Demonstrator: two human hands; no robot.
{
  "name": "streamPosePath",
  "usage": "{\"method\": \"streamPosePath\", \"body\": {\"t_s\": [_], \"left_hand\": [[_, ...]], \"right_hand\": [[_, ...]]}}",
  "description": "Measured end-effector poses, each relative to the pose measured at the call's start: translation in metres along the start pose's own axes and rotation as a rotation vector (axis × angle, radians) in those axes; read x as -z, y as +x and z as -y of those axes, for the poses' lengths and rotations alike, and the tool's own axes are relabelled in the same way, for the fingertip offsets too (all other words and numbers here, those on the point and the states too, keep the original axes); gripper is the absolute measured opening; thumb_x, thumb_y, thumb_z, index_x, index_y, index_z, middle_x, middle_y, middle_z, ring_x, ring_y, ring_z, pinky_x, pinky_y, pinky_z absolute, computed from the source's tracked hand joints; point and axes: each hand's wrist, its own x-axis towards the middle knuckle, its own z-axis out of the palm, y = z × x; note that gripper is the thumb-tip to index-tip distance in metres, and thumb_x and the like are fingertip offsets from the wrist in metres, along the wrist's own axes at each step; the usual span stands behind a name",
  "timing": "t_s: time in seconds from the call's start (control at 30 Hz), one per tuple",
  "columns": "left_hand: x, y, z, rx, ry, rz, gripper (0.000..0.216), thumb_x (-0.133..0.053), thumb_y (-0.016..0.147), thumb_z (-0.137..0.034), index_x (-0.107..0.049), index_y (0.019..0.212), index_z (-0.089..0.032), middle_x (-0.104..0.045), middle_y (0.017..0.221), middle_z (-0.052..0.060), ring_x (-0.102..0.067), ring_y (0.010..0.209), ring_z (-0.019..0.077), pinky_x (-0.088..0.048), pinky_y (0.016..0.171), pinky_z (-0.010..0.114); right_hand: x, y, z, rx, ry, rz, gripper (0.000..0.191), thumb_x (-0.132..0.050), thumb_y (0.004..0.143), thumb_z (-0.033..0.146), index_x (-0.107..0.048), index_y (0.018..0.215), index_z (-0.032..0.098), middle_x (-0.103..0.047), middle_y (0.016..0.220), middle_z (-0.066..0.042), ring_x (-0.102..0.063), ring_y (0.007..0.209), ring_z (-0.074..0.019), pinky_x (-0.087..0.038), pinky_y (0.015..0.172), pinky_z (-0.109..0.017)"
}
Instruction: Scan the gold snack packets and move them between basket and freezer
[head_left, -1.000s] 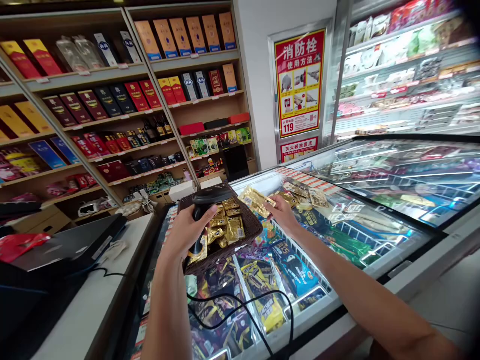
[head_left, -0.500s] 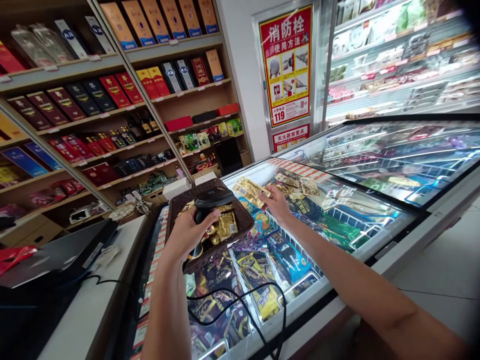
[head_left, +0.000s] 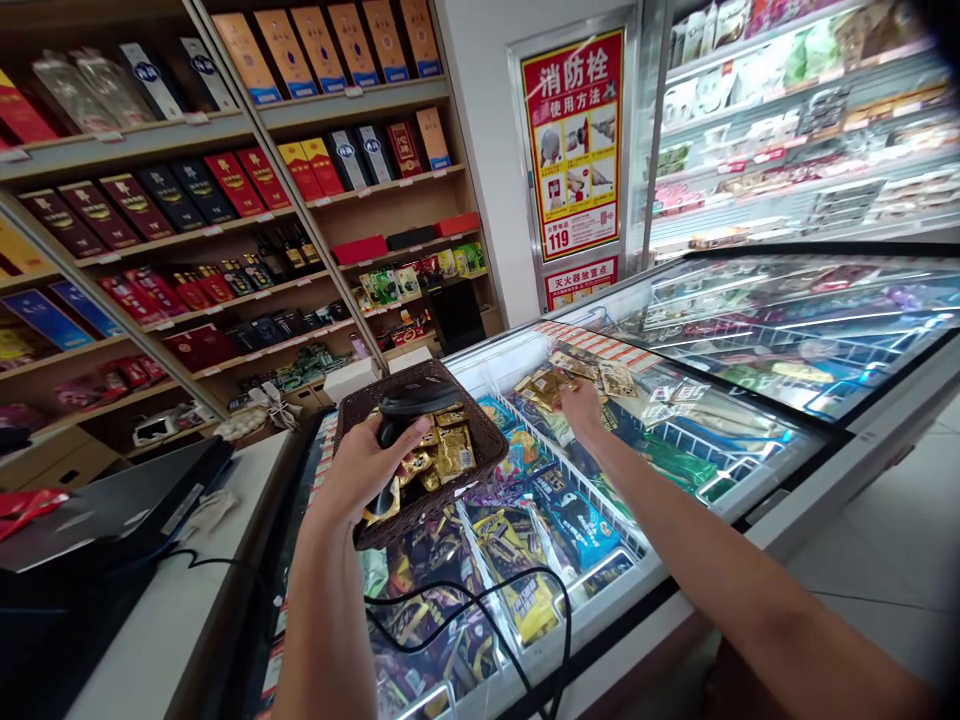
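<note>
My left hand point(head_left: 366, 458) is wrapped round the handle of a black barcode scanner point(head_left: 420, 398), held over a brown woven basket point(head_left: 487, 448). Gold foil packets point(head_left: 452, 447) fill the basket, which rests on the glass top of a chest freezer. Over to the right, my right hand point(head_left: 582, 408) has its fingers bent round a gold packet point(head_left: 546, 386) on the freezer glass. Beside it lie several more gold packets point(head_left: 616, 376). The fingertips of the right hand are partly hidden.
Under the glass, the freezer point(head_left: 750, 540) holds bagged goods in wire baskets. The scanner's black cable point(head_left: 517, 575) loops across the front. A counter point(head_left: 217, 540) with a dark device stands left. Shelves of boxes point(head_left: 322, 110) rise behind; a lit display fridge point(head_left: 787, 120) stands back right.
My right hand has carried the gold packet away from the basket, rightward and down onto the glass near the other packets. The scanner in my left hand has shifted slightly left.
</note>
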Motion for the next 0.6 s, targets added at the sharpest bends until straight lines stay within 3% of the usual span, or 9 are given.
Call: {"method": "streamPosePath", "body": {"t_s": [0.07,0.13,0.23,0.37,0.47,0.6], "left_hand": [[0.006,-0.002,0.000,0.014,-0.004,-0.016,0.052,-0.070,0.066,-0.066,-0.063,0.082,-0.017,-0.059,0.059,-0.001,-0.055,0.051,0.0143,-0.038,0.047,0.023],[0.014,-0.005,0.001,0.034,-0.028,-0.049,0.053,-0.070,0.066,-0.067,-0.063,0.081,-0.017,-0.059,0.059,0.000,-0.055,0.052,0.0143,-0.039,0.048,0.023],[0.026,-0.009,0.004,0.039,-0.080,-0.108,0.054,-0.072,0.064,-0.067,-0.064,0.081,-0.017,-0.060,0.060,-0.001,-0.055,0.051,0.0139,-0.040,0.049,0.024],[0.041,-0.015,0.008,0.040,-0.119,-0.166,0.055,-0.072,0.064,-0.067,-0.065,0.084,-0.016,-0.061,0.063,0.000,-0.055,0.052,0.0138,-0.041,0.050,0.025],[0.045,-0.018,0.007,0.034,-0.145,-0.178,0.056,-0.071,0.065,-0.068,-0.065,0.084,-0.016,-0.060,0.062,0.000,-0.055,0.052,0.0137,-0.042,0.051,0.025],[0.045,-0.021,0.006,0.008,-0.157,-0.188,0.055,-0.070,0.066,-0.067,-0.064,0.084,-0.016,-0.060,0.061,0.001,-0.054,0.051,0.0136,-0.041,0.051,0.025]], "right_hand": [[0.002,-0.002,0.001,0.143,-0.141,-0.096,0.051,-0.060,0.078,0.028,-0.049,0.125,0.010,-0.052,0.122,-0.022,-0.058,0.107,-0.0308,-0.051,0.086,-0.042],[-0.001,-0.011,0.004,0.329,-0.256,-0.109,0.051,-0.059,0.079,0.026,-0.048,0.125,0.009,-0.045,0.129,-0.024,-0.052,0.115,-0.0312,-0.047,0.092,-0.042],[-0.015,-0.034,0.014,0.561,-0.303,0.084,0.033,-0.052,0.084,0.025,-0.054,0.114,0.012,-0.052,0.118,-0.019,-0.057,0.098,-0.0261,-0.047,0.089,-0.040],[-0.051,-0.069,0.040,0.739,-0.403,0.399,0.024,-0.051,0.086,0.024,-0.060,0.107,0.015,-0.060,0.107,-0.013,-0.061,0.081,-0.0205,-0.046,0.087,-0.036],[-0.091,-0.089,0.065,0.738,-0.534,0.574,0.027,-0.055,0.088,0.028,-0.061,0.110,0.015,-0.063,0.111,-0.014,-0.062,0.095,-0.0237,-0.045,0.088,-0.033],[-0.148,-0.108,0.089,0.532,-0.701,0.659,0.041,-0.060,0.086,0.039,-0.063,0.113,0.009,-0.056,0.129,-0.023,-0.054,0.120,-0.0325,-0.044,0.095,-0.037]]}}
